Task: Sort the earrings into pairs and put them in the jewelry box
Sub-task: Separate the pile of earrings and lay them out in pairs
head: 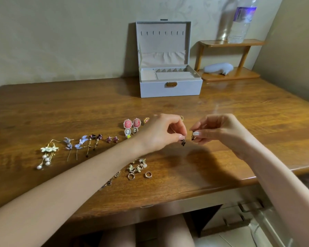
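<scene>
Sorting is well advanced; boxing has not begun, as far as can be seen. The left hand [161,134] pinches a small dark earring [183,142] between thumb and fingertip. The right hand [219,132] pinches a second dark earring [193,137] the same way. The two pieces hang just beside each other above the table [239,118], near its middle, apparently held up for comparison as a pair. To the left lies a row of matched pairs: pearl-drop flower earrings [47,152] at the far left, then blue butterfly earrings [73,143], dark flower drops [95,139] and purple studs [112,139]. Farther back are pink cameo earrings [132,123] with smaller cameo pieces [130,131] just in front of them. A gold piece [146,119] shows beyond the left hand, partly hidden. On the near side, a loose cluster of gold flower pieces [137,166] and two small hoops [130,176] appears unsorted, and further items lie partly hidden under the left forearm. The jewelry box [170,88] stands open at the far side of the table, well apart from every earring, and its visible compartments show nothing inside. Judgement: most pairs are matched, the near cluster is outstanding, and all transfer to the box is outstanding.
</scene>
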`<control>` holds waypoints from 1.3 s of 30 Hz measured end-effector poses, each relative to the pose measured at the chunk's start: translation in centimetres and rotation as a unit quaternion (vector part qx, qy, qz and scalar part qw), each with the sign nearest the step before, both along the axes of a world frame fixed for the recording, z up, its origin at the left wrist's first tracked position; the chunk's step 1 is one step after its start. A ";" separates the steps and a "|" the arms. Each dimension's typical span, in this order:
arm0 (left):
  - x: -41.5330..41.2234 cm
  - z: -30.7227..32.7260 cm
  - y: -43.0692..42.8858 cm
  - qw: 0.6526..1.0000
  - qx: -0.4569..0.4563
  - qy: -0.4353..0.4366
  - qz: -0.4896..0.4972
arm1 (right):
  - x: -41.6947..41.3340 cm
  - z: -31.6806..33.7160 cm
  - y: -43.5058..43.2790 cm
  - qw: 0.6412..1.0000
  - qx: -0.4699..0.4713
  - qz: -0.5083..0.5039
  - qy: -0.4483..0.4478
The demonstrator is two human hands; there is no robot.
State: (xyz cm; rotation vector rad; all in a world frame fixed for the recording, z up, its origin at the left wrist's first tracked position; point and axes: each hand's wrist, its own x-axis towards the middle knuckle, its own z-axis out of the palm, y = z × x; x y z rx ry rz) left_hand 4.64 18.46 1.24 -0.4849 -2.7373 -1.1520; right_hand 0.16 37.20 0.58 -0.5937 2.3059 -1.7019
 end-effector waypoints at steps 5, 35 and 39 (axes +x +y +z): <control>-0.9 -0.4 1.9 0.998 0.006 -0.046 -0.050 | 0.2 0.3 2.0 0.999 0.045 0.022 0.007; -7.0 -2.2 3.7 0.995 -0.104 -0.007 -0.011 | -4.7 -1.5 1.6 0.988 0.146 -0.047 0.014; -7.1 -2.0 3.2 0.995 -0.095 -0.009 -0.016 | -4.8 -2.0 1.7 0.989 0.133 -0.065 0.029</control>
